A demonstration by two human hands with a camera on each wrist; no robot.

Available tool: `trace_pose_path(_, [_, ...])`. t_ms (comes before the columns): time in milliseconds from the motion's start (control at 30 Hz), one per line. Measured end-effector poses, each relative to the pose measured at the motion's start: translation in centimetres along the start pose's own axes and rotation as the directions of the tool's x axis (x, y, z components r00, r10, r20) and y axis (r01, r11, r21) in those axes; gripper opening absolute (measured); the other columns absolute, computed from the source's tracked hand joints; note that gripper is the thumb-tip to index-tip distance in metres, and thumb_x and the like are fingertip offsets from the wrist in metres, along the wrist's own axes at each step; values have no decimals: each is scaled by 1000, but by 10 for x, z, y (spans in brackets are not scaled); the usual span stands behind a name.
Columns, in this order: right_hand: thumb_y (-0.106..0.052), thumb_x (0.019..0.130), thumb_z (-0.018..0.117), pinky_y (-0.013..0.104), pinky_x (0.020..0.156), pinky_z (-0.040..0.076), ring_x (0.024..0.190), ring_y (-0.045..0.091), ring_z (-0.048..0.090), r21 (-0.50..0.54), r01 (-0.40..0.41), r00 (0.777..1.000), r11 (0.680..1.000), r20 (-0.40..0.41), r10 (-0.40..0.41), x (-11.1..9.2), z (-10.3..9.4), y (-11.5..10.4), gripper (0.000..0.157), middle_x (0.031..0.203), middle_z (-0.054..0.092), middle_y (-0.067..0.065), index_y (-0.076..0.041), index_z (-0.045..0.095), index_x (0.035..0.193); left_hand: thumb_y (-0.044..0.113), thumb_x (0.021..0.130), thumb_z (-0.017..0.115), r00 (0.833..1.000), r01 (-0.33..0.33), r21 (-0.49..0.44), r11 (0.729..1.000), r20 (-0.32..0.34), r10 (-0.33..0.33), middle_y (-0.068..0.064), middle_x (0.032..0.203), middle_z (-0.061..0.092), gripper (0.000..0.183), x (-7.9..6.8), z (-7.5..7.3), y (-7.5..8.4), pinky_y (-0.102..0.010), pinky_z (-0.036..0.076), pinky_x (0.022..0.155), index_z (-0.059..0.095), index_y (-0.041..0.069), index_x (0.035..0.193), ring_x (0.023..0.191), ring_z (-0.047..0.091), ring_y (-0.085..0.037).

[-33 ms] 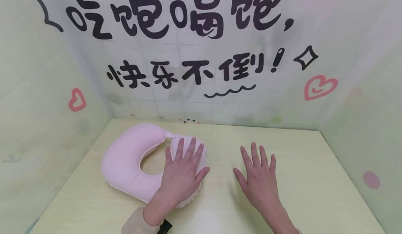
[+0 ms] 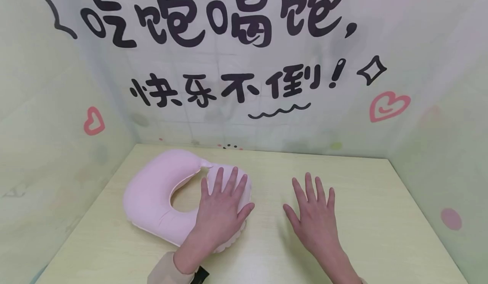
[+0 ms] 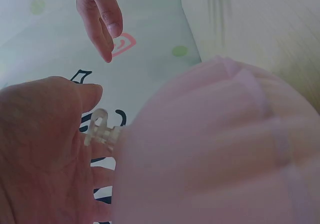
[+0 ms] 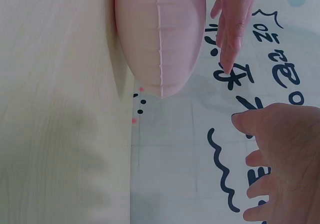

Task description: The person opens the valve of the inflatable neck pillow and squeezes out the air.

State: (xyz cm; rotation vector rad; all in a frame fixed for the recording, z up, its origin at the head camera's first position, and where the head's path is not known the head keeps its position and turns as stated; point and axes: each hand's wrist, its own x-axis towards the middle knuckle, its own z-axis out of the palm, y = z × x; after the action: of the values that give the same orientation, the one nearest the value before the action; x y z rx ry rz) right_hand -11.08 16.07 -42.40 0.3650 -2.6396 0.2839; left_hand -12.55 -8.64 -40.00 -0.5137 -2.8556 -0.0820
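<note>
A pink inflatable U-shaped neck pillow (image 2: 148, 195) lies on the left part of the table in the head view, plump with air. Over its right arm spreads my left hand (image 2: 221, 214), palm down with the fingers apart. The left wrist view shows a clear plastic air valve (image 3: 102, 129) sticking out of the pillow, just under the left palm. Farther right, my right hand (image 2: 316, 216) is held above the wood surface with spread fingers and nothing in it. In the right wrist view the pillow's seamed edge (image 4: 160, 33) stands away from that hand.
The pale wood table (image 2: 362, 216) is enclosed by a printed backdrop (image 2: 244, 127) at the back and both sides. Black lettering and pink hearts decorate it. A black strap (image 2: 200, 275) shows at the left sleeve.
</note>
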Motion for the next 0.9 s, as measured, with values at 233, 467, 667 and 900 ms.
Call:
trace_pose_path(233, [-39, 95, 70, 73, 111, 20, 144, 50, 31, 7, -12, 1000, 1000, 21, 12, 0, 0, 1, 66, 157, 38, 29, -7, 51, 150, 62, 102, 45, 1000, 7, 5, 1000, 20, -7, -9, 167, 29, 70, 0, 1, -1, -72, 17, 114, 41, 21, 159, 152, 21, -43])
trace_pose_path(467, [-37, 96, 70, 69, 110, 30, 140, 49, 41, 62, -53, 997, 997, 56, 50, -1, 1, -1, 65, 155, 42, 28, -5, 50, 150, 61, 104, 43, 999, 29, -16, 999, 23, -29, -11, 167, 28, 69, -2, -2, -5, -72, 16, 115, 40, 20, 160, 153, 19, -44])
trace_pose_path(667, [-38, 101, 64, 61, 87, 53, 124, 46, 57, 167, -182, 979, 969, 122, 163, 4, 6, -10, 61, 149, 51, 24, -5, 49, 150, 60, 102, 48, 999, 40, -18, 999, 18, -39, -13, 166, 31, 71, -5, -11, -10, -72, 17, 114, 41, 18, 159, 152, 21, -45])
trace_pose_path(900, [-42, 103, 60, 60, 72, 54, 110, 42, 66, 266, -281, 945, 922, 245, 217, 17, 13, -25, 61, 140, 61, 18, -8, 47, 152, 54, 103, 53, 996, 78, -96, 992, 41, -74, -18, 164, 31, 71, -8, -17, -39, -74, 21, 112, 40, 12, 159, 150, 24, -47])
